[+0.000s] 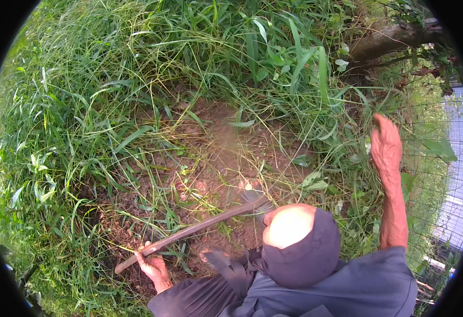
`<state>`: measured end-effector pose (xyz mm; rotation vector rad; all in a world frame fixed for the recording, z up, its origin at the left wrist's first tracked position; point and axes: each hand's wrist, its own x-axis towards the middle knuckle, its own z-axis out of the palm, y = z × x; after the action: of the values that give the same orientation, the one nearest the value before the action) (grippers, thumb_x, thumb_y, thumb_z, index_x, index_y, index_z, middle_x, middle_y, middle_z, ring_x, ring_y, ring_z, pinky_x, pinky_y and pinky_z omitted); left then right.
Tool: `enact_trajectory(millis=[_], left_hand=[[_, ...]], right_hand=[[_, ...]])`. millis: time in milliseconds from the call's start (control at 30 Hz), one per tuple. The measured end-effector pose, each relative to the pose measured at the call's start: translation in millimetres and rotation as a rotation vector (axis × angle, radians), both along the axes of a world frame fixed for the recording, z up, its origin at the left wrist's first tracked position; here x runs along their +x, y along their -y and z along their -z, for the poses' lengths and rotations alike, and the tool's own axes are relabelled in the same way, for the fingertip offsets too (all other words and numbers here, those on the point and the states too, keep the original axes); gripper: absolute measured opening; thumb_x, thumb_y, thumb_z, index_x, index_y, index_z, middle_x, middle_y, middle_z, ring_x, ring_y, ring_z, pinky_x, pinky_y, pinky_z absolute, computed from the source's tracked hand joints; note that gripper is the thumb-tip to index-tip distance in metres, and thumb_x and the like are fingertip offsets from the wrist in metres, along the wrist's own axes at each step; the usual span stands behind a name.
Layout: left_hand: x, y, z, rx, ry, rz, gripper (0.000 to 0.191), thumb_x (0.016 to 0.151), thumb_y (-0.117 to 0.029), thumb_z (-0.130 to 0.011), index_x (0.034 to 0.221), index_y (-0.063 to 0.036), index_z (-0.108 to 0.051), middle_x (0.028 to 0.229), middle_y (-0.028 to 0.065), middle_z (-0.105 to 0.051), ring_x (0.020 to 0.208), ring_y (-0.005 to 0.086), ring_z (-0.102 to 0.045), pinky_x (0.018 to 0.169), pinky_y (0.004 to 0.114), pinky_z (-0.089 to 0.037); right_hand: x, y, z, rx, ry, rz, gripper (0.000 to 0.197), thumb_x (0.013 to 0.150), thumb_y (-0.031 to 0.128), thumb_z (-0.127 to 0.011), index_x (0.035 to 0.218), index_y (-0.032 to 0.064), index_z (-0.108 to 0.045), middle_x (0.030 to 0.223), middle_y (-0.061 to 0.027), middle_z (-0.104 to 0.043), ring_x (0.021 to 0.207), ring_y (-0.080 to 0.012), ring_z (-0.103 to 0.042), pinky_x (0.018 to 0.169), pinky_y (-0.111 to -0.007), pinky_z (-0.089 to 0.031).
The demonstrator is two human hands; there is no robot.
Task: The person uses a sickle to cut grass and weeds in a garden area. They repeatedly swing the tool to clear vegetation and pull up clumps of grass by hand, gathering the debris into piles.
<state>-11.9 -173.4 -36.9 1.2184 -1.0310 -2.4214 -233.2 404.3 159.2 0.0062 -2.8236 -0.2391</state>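
My left hand (154, 266) is closed around the lower end of a long wooden tool handle (205, 222). The handle slants up to the right, over trampled grass and bare soil. Its far end reaches a blurred grey patch beside my bent, bare knee (291, 228), so the tool's head cannot be made out. To the right, my right hand (387, 148) is stretched out at the edge of tall grass (334, 115), near a wire fence. Its fingers are bent and partly hidden, and whether they grip any stems is unclear.
Brown soil (211, 119) shows among flattened stems in the middle. Dense green grass (77, 79) surrounds it on the left and top. A thick branch or trunk (394, 39) lies at upper right. The wire mesh fence (425, 130) runs down the right side, with pale sheeting (457, 158) beyond.
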Motion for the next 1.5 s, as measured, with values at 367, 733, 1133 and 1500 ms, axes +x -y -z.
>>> enact_trajectory(millis=[367,733,1133,1500], left_hand=[[28.5,-9.7,-21.8,0.085,0.142,-0.129,0.031,0.092,-0.039,-0.050,0.103,-0.0105,-0.054,0.105,0.0094,-0.060,0.096,0.0232,-0.058,0.081,0.045,-0.048],[37.0,-6.5,-28.4,0.144,0.268,-0.115,0.033,0.089,-0.040,-0.055,0.102,-0.0100,-0.057,0.105,0.0084,-0.062,0.099,0.0243,-0.058,0.085,0.044,-0.047],[37.6,1.4,-20.5,0.154,0.245,-0.152,0.029,0.093,-0.036,-0.050,0.101,-0.0094,-0.056,0.106,0.0103,-0.061,0.099,0.0252,-0.059,0.086,0.045,-0.048],[30.0,0.9,-18.2,0.140,0.247,-0.104,0.031,0.092,-0.035,-0.052,0.107,-0.0082,-0.053,0.109,0.0118,-0.060,0.097,0.0256,-0.058,0.086,0.043,-0.048]], right_hand=[[-261.6,148.8,187.9,0.161,0.199,-0.219,0.107,0.069,0.029,-0.076,0.146,0.0172,-0.002,0.148,-0.0235,-0.007,0.134,-0.0410,-0.018,0.107,-0.058,-0.017],[-327.8,45.2,272.1,-0.330,0.721,0.402,0.049,0.085,0.029,-0.035,0.119,-0.0021,-0.052,0.116,-0.0196,-0.057,0.116,-0.0335,-0.049,0.096,-0.041,-0.038],[-272.8,115.4,236.8,-1.128,0.557,0.239,0.035,0.087,0.033,-0.045,0.087,0.0007,-0.059,0.100,-0.0123,-0.057,0.092,-0.0204,-0.046,0.090,-0.033,-0.033],[-74.4,92.6,181.2,-0.985,1.060,0.090,0.030,0.085,0.026,-0.045,0.089,-0.0007,-0.057,0.066,-0.0158,-0.054,0.059,-0.0213,-0.050,0.058,-0.038,-0.040]])
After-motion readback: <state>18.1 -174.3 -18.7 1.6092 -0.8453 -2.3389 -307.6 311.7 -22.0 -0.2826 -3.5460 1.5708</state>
